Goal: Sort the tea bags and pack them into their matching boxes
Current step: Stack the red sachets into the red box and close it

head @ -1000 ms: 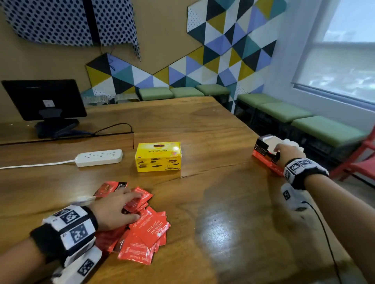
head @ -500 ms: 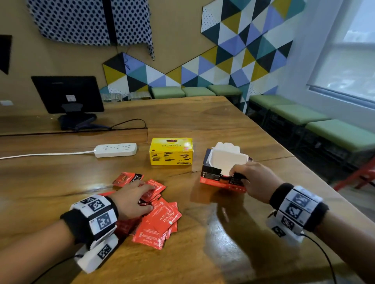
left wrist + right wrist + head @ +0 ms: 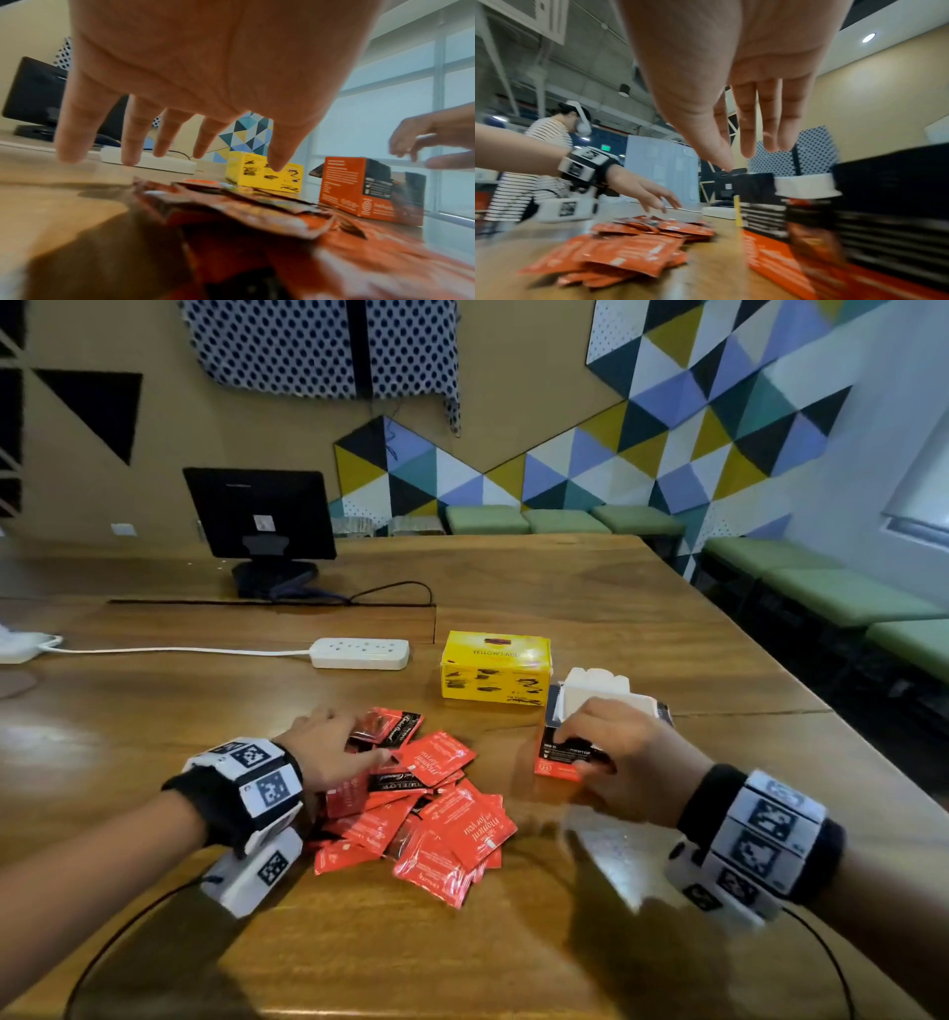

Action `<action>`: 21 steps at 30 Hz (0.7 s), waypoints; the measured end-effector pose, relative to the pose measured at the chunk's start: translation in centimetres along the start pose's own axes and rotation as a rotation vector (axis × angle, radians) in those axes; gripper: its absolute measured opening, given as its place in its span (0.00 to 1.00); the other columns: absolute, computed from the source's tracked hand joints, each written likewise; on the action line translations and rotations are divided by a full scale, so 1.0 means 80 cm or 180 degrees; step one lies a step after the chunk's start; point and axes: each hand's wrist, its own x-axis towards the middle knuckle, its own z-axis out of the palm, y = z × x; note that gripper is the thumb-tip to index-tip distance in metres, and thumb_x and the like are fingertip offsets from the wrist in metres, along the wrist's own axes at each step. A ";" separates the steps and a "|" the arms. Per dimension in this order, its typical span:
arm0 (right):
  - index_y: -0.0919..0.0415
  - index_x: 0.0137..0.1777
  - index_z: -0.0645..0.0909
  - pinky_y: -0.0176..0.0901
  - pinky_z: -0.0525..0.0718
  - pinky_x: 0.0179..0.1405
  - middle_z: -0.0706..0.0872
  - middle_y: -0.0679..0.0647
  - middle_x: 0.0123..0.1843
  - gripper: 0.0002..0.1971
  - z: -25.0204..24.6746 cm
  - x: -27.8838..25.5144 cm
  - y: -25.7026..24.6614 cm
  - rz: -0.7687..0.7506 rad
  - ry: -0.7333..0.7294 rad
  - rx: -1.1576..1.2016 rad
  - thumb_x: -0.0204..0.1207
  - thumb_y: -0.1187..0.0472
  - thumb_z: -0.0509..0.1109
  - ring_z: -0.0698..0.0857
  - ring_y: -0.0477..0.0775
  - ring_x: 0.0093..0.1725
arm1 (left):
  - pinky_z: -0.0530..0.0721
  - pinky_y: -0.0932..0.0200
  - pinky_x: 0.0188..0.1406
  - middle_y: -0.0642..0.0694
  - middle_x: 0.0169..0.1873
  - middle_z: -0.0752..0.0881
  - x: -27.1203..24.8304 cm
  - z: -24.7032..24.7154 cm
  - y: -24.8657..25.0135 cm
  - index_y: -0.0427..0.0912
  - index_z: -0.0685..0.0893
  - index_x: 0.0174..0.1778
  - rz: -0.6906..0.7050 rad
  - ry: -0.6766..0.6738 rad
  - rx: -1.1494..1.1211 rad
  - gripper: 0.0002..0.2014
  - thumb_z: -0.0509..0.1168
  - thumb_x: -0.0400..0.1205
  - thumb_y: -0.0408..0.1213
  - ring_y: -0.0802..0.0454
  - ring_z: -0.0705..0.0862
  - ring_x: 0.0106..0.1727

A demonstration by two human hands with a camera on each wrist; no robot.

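The red box [image 3: 565, 760] stands right of centre in the head view, top flaps up, just beside the yellow box [image 3: 495, 667] behind it. The right hand [image 3: 624, 752] sits at its near edge; the head view suggests a grip on the front wall, but both wrist views show the fingers [image 3: 746, 130] straight and lifted off the box, so I judge it is not clamped. The left hand [image 3: 328, 747] hovers over the sachets [image 3: 441, 819] at lower centre, fingers [image 3: 133, 132] spread apart, holding nothing.

The step in hand looks like parking the box within reach and starting to pick. To do it well, keep the box mouth facing up and near the pile, steadied by the right hand. Most sachets are red, but a few dark ones lie near the top of the pile under the left hand; check each print before packing. Gather like sachets into a squared stack, edges aligned, and slide them in upright so the flaps can fold down after.
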 end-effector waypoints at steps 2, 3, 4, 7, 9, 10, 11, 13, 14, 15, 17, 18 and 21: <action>0.58 0.53 0.81 0.49 0.85 0.46 0.82 0.53 0.48 0.15 0.015 0.011 -0.024 -0.0002 -0.0379 0.0235 0.68 0.55 0.74 0.81 0.52 0.45 | 0.77 0.48 0.66 0.35 0.68 0.75 0.002 0.001 -0.003 0.45 0.67 0.75 -0.0070 -0.0083 -0.0055 0.37 0.55 0.76 0.67 0.37 0.76 0.68; 0.54 0.59 0.79 0.47 0.85 0.50 0.81 0.52 0.53 0.20 0.023 0.015 -0.036 0.0065 -0.0731 0.0291 0.69 0.48 0.74 0.80 0.50 0.48 | 0.79 0.49 0.63 0.35 0.65 0.78 0.003 0.002 -0.004 0.45 0.70 0.72 -0.0084 -0.0120 -0.0086 0.37 0.54 0.75 0.69 0.38 0.79 0.65; 0.51 0.65 0.75 0.48 0.83 0.56 0.78 0.51 0.59 0.26 0.031 0.020 -0.047 0.0166 -0.1155 0.0233 0.69 0.43 0.72 0.80 0.50 0.53 | 0.80 0.49 0.61 0.36 0.63 0.79 0.002 0.002 -0.003 0.46 0.73 0.69 -0.0118 -0.0148 -0.0065 0.35 0.54 0.75 0.69 0.38 0.80 0.63; 0.46 0.72 0.65 0.56 0.80 0.63 0.69 0.52 0.68 0.33 0.050 0.038 -0.075 0.0397 -0.2152 -0.0062 0.69 0.41 0.71 0.77 0.57 0.63 | 0.78 0.51 0.61 0.36 0.63 0.77 0.003 0.009 -0.002 0.47 0.73 0.70 -0.0157 -0.0121 0.0139 0.34 0.53 0.77 0.67 0.39 0.78 0.63; 0.47 0.69 0.65 0.57 0.80 0.63 0.69 0.54 0.68 0.32 0.060 0.048 -0.085 0.0423 -0.2265 0.0040 0.68 0.44 0.74 0.77 0.60 0.63 | 0.75 0.50 0.63 0.36 0.66 0.74 0.001 0.011 0.001 0.49 0.70 0.73 -0.0138 -0.0068 0.0185 0.33 0.55 0.77 0.66 0.38 0.75 0.66; 0.49 0.67 0.66 0.56 0.81 0.63 0.69 0.55 0.67 0.31 0.064 0.052 -0.087 0.0402 -0.2257 0.0077 0.68 0.45 0.74 0.77 0.60 0.63 | 0.75 0.50 0.64 0.36 0.66 0.73 0.000 0.012 0.003 0.51 0.70 0.73 -0.0138 -0.0079 0.0126 0.32 0.57 0.77 0.64 0.38 0.75 0.67; 0.50 0.66 0.66 0.56 0.81 0.62 0.69 0.55 0.66 0.30 0.068 0.056 -0.089 0.0353 -0.2219 0.0101 0.68 0.45 0.75 0.78 0.61 0.61 | 0.74 0.50 0.65 0.37 0.66 0.72 0.000 0.013 0.004 0.51 0.70 0.72 -0.0114 -0.0098 0.0038 0.30 0.59 0.77 0.63 0.38 0.74 0.68; 0.52 0.64 0.68 0.53 0.82 0.58 0.70 0.56 0.63 0.27 0.072 0.061 -0.093 0.0236 -0.2131 0.0112 0.69 0.46 0.74 0.79 0.60 0.57 | 0.76 0.51 0.66 0.37 0.65 0.72 -0.001 0.015 0.005 0.50 0.74 0.69 -0.0116 -0.0170 -0.0217 0.27 0.63 0.77 0.59 0.38 0.76 0.66; 0.53 0.63 0.69 0.51 0.82 0.56 0.70 0.56 0.62 0.26 0.072 0.064 -0.095 0.0219 -0.2106 0.0104 0.69 0.46 0.73 0.79 0.59 0.56 | 0.77 0.53 0.65 0.38 0.64 0.72 -0.001 0.015 0.007 0.49 0.75 0.66 -0.0122 -0.0201 -0.0329 0.25 0.64 0.76 0.57 0.40 0.77 0.65; 0.53 0.63 0.69 0.50 0.82 0.53 0.70 0.56 0.62 0.26 0.073 0.067 -0.096 0.0223 -0.2083 0.0083 0.69 0.45 0.73 0.79 0.58 0.55 | 0.77 0.56 0.62 0.40 0.63 0.74 -0.003 0.015 0.009 0.48 0.77 0.64 -0.0096 -0.0215 -0.0438 0.23 0.65 0.77 0.55 0.42 0.78 0.63; 0.53 0.62 0.69 0.48 0.80 0.51 0.70 0.55 0.62 0.26 0.075 0.071 -0.097 0.0249 -0.2043 0.0029 0.69 0.44 0.73 0.79 0.58 0.55 | 0.75 0.64 0.53 0.45 0.56 0.80 -0.006 0.016 0.013 0.47 0.80 0.61 -0.0010 -0.0219 -0.0689 0.19 0.66 0.78 0.50 0.47 0.81 0.58; 0.53 0.62 0.70 0.49 0.80 0.51 0.70 0.56 0.62 0.26 0.077 0.073 -0.098 0.0272 -0.2028 0.0018 0.69 0.43 0.72 0.79 0.59 0.55 | 0.74 0.65 0.48 0.47 0.52 0.82 -0.005 0.018 0.015 0.47 0.81 0.59 -0.0007 -0.0235 -0.0833 0.16 0.66 0.78 0.49 0.49 0.81 0.54; 0.55 0.60 0.71 0.48 0.79 0.51 0.70 0.56 0.62 0.26 0.081 0.077 -0.099 0.0332 -0.1963 0.0070 0.69 0.43 0.73 0.79 0.60 0.56 | 0.75 0.65 0.42 0.49 0.50 0.84 -0.009 0.017 0.020 0.49 0.81 0.48 -0.0051 -0.0325 -0.1360 0.13 0.65 0.77 0.55 0.52 0.80 0.50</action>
